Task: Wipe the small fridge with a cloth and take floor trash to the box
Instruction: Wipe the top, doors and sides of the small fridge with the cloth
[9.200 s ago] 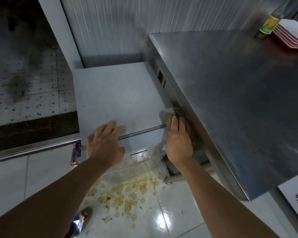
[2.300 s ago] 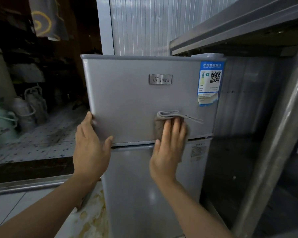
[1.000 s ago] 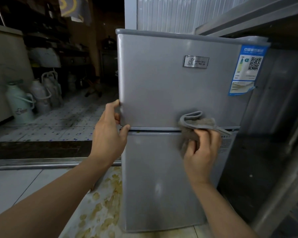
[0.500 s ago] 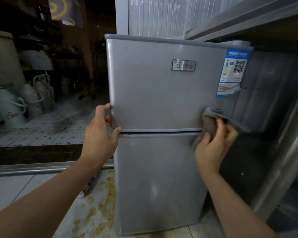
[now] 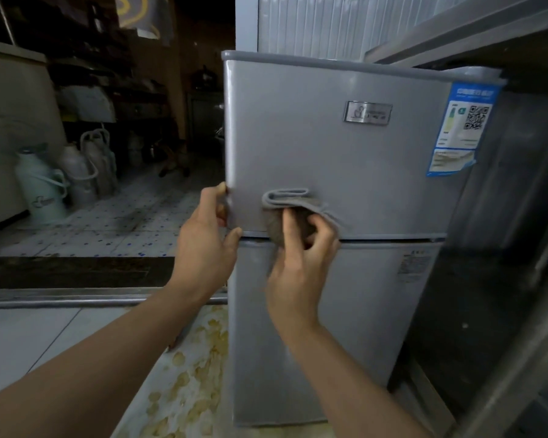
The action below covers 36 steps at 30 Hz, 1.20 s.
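Half a second ago the cloth was at the right edge of the upper door, under the blue energy label; it now sits well to the left, low on that door and close to its left edge. The right hand has travelled with it and pinches the grey cloth with curled fingers, pressing it against the small fridge where the upper door meets the lower one. A folded loop of cloth stands out above the fingers and a thin strip trails to the right.

The left hand is at the same spot as before, gripping the left edge of the upper door near its bottom corner, fingers wrapped round the side and thumb on the seam between the doors.

The fridge is silver, with a small metal badge high on the upper door. On its right it stands against a steel table. On the pale floor tiles at the fridge's lower left lie scattered yellowish crumbs. Beyond a metal threshold strip, in the darker room, white jugs stand on a speckled floor.
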{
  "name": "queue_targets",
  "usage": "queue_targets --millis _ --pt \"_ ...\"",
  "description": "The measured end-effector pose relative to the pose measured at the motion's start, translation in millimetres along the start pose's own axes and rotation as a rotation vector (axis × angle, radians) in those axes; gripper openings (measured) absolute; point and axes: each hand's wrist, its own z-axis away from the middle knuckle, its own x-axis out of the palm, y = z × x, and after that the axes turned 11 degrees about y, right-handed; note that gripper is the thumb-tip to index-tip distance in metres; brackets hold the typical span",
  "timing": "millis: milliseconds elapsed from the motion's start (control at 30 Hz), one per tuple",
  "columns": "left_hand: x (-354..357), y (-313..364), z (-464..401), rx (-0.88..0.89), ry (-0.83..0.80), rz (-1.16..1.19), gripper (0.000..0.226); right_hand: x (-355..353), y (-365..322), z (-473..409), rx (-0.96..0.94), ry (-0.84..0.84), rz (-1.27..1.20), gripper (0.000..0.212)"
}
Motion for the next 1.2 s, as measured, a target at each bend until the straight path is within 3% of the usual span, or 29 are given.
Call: queue_targets --millis 100,200,300,533,867,1067,1200 --pt "-13.9 -8.3 -2.8 -0.025 -0.12 0.039 0.066 -5.6 7.5 -1.2 -0.07 -0.096 -0.065 0.053" --pt "-24.4 -22.3 0.2 -0.04 -0.21 0.039 0.075 -26.4 46.5 -17.2 0.044 0.036 0.051 0.058" --pt "-25.4 -29.4 5.6 -0.06 -0.251 0.095 0.084 -23.3 43.8 -18.1 0.124 0.114 0.121 0.056" --pt "-29.2 -39.1 2.6 -0.117 -0.289 0.154 0.095 19.5 -20.7 19.4 -0.089 -0.079 0.008 0.043" --pt "-30.7 -61.2 6.1 -0.251 -0.274 0.212 0.089 30.9 -12.1 12.2 -0.569 -0.177 0.082 0.037" --pt "-34.2 -60.7 9.8 -0.235 -0.3 0.176 0.09 8.1 33.2 28.4 -0.528 -0.128 0.144 0.04" --pt "-38.3 -57.6 12.3 -0.23 -0.299 0.164 0.089 -2.2 40.5 25.4 -0.445 -0.086 0.135 0.032"
